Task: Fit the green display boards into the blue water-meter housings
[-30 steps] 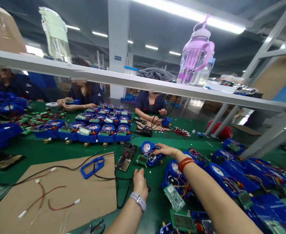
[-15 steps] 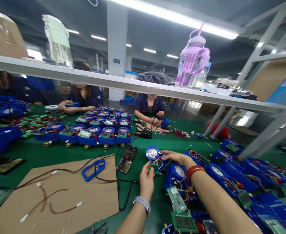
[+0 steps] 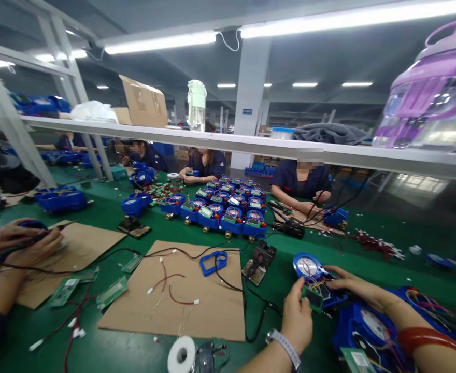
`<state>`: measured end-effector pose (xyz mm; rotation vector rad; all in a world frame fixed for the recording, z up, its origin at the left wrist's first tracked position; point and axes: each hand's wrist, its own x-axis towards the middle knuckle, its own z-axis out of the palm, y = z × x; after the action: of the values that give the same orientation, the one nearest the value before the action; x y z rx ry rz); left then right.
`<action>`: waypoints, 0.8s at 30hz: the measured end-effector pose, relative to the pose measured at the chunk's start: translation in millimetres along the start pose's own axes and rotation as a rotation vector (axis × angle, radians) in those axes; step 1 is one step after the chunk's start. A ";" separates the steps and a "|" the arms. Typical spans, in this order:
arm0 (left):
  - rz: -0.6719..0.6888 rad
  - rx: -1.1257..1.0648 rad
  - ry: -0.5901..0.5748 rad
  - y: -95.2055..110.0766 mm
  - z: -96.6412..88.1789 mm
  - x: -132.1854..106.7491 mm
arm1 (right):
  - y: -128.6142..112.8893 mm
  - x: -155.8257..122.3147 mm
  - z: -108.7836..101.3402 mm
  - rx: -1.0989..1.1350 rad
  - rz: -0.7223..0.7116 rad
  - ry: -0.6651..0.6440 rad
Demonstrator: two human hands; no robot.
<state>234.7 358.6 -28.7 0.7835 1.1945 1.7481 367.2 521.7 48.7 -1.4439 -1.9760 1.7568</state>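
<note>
A blue water meter (image 3: pixel 310 270) with a white dial and loose coloured wires is held just above the green table. My right hand (image 3: pixel 351 286) grips its right side, fingers curled round the blue housing. My left hand (image 3: pixel 298 311), a watch on its wrist, pinches the small green circuit board (image 3: pixel 312 297) that hangs from the meter's wires at its near edge. Several more blue meters (image 3: pixel 368 331) lie under my right forearm, which wears a red bangle.
A cardboard sheet (image 3: pixel 181 290) with loose red wires and a blue plastic frame (image 3: pixel 213 261) lies to the left. A solder spool (image 3: pixel 182 355) sits at the near edge. Rows of blue meters (image 3: pixel 228 207) fill the table's middle. A co-worker's hands (image 3: pixel 22 243) work at left; others sit opposite.
My view has swung left, showing a co-worker at the left. My left hand rose from the table and took the green board; both hands drew the meter nearer.
</note>
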 end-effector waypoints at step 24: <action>0.001 -0.255 -0.183 112.4 -13.6 -42.7 | -77.6 -80.9 52.0 0.292 -0.329 0.397</action>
<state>208.3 294.9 70.7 0.7707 0.8305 1.7461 334.3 439.1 134.5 -1.1792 -1.5707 1.4148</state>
